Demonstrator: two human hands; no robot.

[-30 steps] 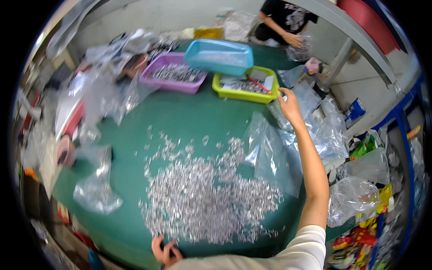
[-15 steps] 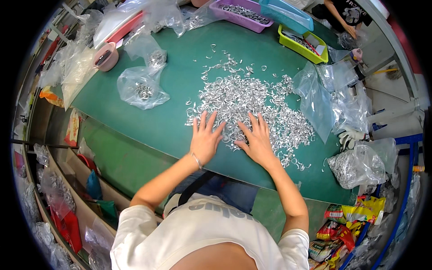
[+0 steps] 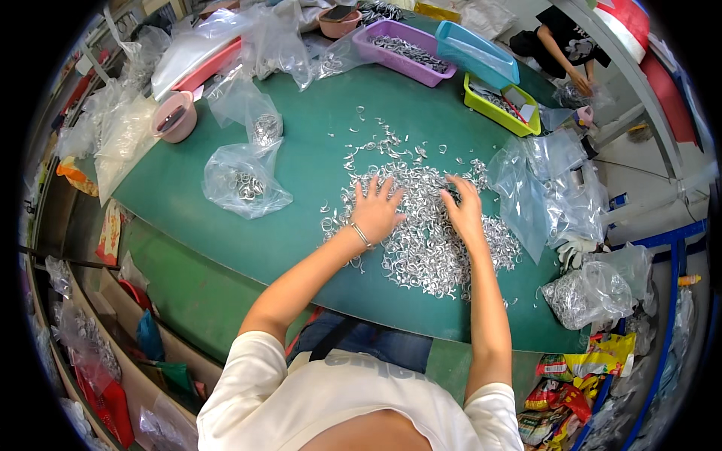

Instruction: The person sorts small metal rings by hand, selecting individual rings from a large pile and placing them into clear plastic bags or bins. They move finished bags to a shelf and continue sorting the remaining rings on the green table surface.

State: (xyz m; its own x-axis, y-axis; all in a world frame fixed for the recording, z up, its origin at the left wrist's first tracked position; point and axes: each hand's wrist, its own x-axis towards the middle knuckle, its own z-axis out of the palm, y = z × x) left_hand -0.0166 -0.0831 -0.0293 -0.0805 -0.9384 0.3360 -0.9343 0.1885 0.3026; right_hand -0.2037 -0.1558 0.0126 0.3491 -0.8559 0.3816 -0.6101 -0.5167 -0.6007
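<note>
A wide heap of small silvery metal rings [image 3: 425,259], many of them open like a C, lies on the green tabletop [image 3: 308,124]. My left hand [image 3: 377,209] rests palm down on the heap's left part, its fingers spread and pointing away from me. On the upper right part of the heap is my right hand [image 3: 465,209], turned somewhat on its side with the fingers bent but apart. Neither hand shows anything held. Loose rings lie scattered beyond the fingertips.
Clear bags with rings [image 3: 247,180] lie at the left, near a pink bowl [image 3: 174,118]. Purple [image 3: 402,51], blue [image 3: 477,56] and lime green trays [image 3: 502,105] stand at the back. A filled bag [image 3: 575,297] sits at the right corner. Another person's hand [image 3: 580,81] works at far right.
Both hands have moved farther from me over the heap, the right one also to the right. Rings have spread toward the near edge between my arms.
</note>
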